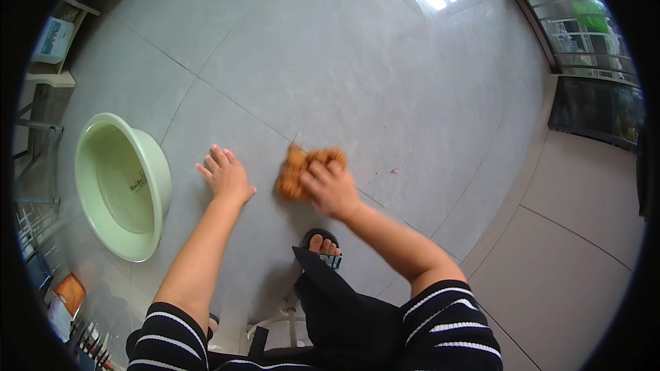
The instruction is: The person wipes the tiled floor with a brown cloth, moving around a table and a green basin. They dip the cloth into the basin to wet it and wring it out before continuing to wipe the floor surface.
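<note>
My right hand (332, 189) is closed over a bunched orange-brown cloth (293, 177) and presses it to the grey tiled floor (302, 62). Slight blur shows on this hand and forearm. To the left, my left hand (229, 177) has its fingers spread and appears to rest on the tiles, holding nothing. Farther left stands a pale green plastic basin (162, 172), its inside partly in view. Small reddish and dark specks (394, 172) lie on the floor right of the cloth.
My sandalled foot (322, 244) is just below the cloth. Beige cabinet fronts (574, 196) and a glass-doored unit (574, 20) line the right side. Shelving (65, 79) stands at the far left, with a rack and assorted items at lower left. A white stool base (292, 330) shows beneath me.
</note>
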A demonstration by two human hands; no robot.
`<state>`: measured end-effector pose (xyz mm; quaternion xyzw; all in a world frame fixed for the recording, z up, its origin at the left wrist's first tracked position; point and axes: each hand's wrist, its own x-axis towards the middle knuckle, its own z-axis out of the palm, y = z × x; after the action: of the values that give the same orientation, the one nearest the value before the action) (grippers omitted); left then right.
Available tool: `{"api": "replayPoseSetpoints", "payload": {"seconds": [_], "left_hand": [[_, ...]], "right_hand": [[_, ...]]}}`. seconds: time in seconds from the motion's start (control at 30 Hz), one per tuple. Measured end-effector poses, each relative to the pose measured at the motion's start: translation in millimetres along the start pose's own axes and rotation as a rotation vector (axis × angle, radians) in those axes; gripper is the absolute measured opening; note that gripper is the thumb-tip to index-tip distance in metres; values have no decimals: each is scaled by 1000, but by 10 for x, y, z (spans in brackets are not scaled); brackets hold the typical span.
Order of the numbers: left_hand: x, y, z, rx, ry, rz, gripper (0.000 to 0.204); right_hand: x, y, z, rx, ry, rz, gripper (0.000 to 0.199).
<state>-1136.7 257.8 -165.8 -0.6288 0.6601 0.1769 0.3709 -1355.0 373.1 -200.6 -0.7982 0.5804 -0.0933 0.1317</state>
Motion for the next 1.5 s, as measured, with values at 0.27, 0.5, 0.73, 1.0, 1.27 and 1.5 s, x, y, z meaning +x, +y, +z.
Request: {"api": "replayPoseSetpoints", "payload": {"seconds": [0.27, 0.5, 0.73, 1.0, 1.27, 1.5], "left_hand": [[4, 60, -110, 89, -41, -11, 110], [0, 83, -98, 93, -4, 18, 111], [-1, 72, -71, 79, 21, 27, 109], [-31, 65, -80, 49, 55, 54, 110], [-62, -71, 45, -37, 70, 24, 111], [-17, -194, 103, -15, 53, 54, 116]], "right_hand": [[416, 1267, -686, 411, 246, 180, 47], [-130, 1509, -474, 92, 123, 699, 58], [-644, -376, -10, 324, -157, 281, 55], [-1113, 1521, -627, 218, 548, 1040, 58], [-660, -428, 44, 375, 85, 612, 62], [682, 344, -255, 587, 534, 570, 47]]}}
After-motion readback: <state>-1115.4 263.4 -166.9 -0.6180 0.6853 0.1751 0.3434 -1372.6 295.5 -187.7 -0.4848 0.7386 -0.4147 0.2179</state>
